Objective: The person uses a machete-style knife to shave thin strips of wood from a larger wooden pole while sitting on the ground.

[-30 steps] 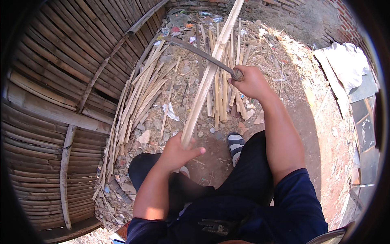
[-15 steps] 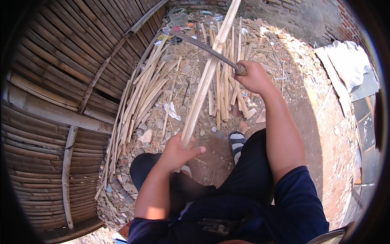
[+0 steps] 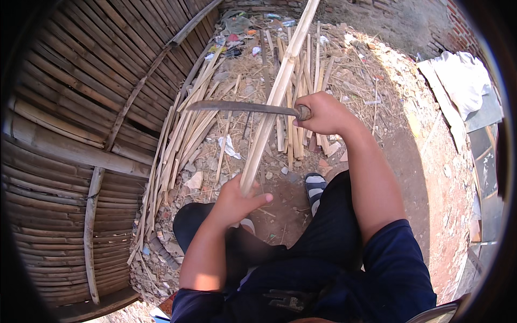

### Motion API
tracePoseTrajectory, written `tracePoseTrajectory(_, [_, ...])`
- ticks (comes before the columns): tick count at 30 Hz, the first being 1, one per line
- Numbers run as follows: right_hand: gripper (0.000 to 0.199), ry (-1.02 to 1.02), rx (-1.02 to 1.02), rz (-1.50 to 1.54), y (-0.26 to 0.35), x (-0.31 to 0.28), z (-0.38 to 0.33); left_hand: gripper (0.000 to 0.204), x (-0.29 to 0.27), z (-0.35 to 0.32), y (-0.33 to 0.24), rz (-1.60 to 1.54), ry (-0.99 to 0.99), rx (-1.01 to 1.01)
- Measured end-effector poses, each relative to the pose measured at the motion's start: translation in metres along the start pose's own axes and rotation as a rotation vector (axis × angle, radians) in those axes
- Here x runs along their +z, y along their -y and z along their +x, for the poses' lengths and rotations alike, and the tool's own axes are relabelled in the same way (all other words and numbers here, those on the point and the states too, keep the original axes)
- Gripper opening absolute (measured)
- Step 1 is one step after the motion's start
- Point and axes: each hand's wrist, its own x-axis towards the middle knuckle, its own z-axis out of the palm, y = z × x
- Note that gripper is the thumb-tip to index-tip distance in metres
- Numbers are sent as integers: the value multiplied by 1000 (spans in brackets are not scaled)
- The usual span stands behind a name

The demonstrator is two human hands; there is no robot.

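My left hand (image 3: 236,200) grips the near end of a long pale bamboo strip (image 3: 281,86) that slants up and away to the top of the view. My right hand (image 3: 323,114) is closed on the handle of a long dark knife (image 3: 242,107). The blade lies almost level and crosses the strip about halfway up, pointing left. My knees and a striped sandal (image 3: 314,187) sit below the strip, over bare dirt.
A curved wall of bamboo slats (image 3: 81,124) fills the left side. Several split bamboo strips (image 3: 188,134) lie piled on the ground beside it, with scraps and litter beyond. White cloth (image 3: 463,75) lies at the right by a brick wall.
My right hand has swung the knife down from a raised slant to a nearly level position across the strip. The left hand keeps its hold on the strip's near end.
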Motion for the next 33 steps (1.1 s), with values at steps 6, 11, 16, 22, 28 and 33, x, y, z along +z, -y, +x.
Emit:
tracePoseTrajectory(6, [39, -225, 289, 70, -28, -10, -3, 53, 2, 5, 1, 50, -10, 27])
tracePoseTrajectory(11, [36, 5, -53, -49, 10, 9, -11, 54, 5, 5, 1, 29, -11, 21])
tracePoseTrajectory(16, [33, 90, -162, -70, 24, 13, -12, 55, 1, 6, 10, 51, -28, 19])
tracePoseTrajectory(22, [39, -209, 295, 27, -25, -8, 2, 58, 2, 5, 1, 34, -3, -8])
tracePoseTrajectory(28, [35, -157, -35, -40, -18, 18, -7, 59, 5, 9, 5, 34, 3, 35])
tracePoseTrajectory(33, [32, 84, -231, -116, 21, 23, -8, 60, 1, 8, 10, 41, -17, 12])
